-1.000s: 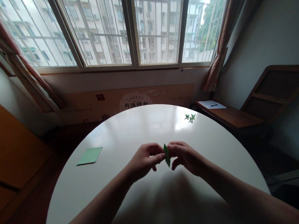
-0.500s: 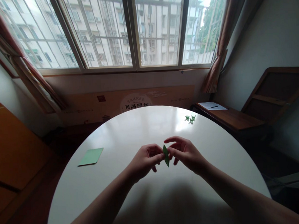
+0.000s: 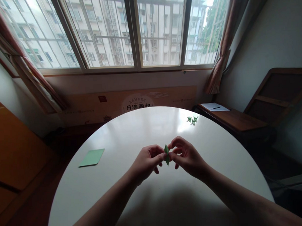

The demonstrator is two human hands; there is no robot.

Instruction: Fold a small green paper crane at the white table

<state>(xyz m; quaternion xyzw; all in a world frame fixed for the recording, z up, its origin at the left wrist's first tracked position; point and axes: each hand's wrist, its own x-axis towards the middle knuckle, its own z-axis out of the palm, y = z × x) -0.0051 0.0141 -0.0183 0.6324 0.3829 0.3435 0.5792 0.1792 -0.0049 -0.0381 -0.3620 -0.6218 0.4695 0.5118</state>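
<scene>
White table (image 3: pixel 124 135); folded paper (image 3: pixel 166 149) between left hand (image 3: pixel 146 162), right hand (image 3: pixel 188 155).

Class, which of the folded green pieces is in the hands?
The long, pointed piece held between left hand and right hand; the other three lie on the table.

The left hand (image 3: pixel 145 163) and right hand (image 3: pixel 189 158) were bare, as were both slender forearms (image 3: pixel 102 201), smooth in outline and narrowing toward the wrists (image 3: pixel 132 174).

Right hand (image 3: pixel 187 154) more curled, folded paper (image 3: pixel 167 151) straighter
</scene>
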